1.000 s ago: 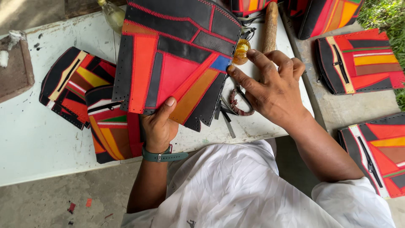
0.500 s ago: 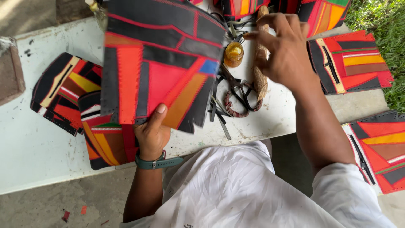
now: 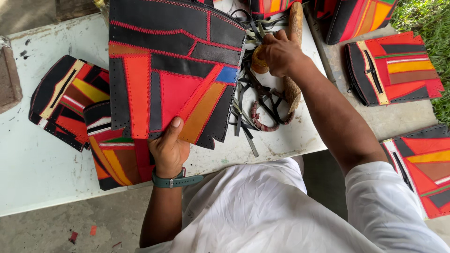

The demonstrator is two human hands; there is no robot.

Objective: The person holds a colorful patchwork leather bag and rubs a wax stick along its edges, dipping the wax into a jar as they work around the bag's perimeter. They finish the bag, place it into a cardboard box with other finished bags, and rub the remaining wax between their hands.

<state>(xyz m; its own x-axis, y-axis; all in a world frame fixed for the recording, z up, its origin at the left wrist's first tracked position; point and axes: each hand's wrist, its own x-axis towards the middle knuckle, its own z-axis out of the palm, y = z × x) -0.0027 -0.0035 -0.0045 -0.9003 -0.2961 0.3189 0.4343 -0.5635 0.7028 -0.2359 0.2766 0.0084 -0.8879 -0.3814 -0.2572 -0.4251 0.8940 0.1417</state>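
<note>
My left hand (image 3: pixel 168 151) pinches the patchwork leather panel (image 3: pixel 173 70) at its lower edge: light, floppy, best held there. My right hand (image 3: pixel 280 51) grips a small amber jar (image 3: pixel 259 62).

A worn white table (image 3: pixel 42 164) stands on grey concrete floor (image 3: pixel 61 232) beside grass (image 3: pixel 424 18).

Left hand (image 3: pixel 168 149) pinching, right hand (image 3: pixel 279 52) closed, outstretched.

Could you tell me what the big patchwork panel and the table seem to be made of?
The patchwork panel in the left hand looks like leather: matte black, red and orange pieces joined with red stitching, edges punched with holes. The table looks like painted wood or board, white, scuffed and stained.
</note>
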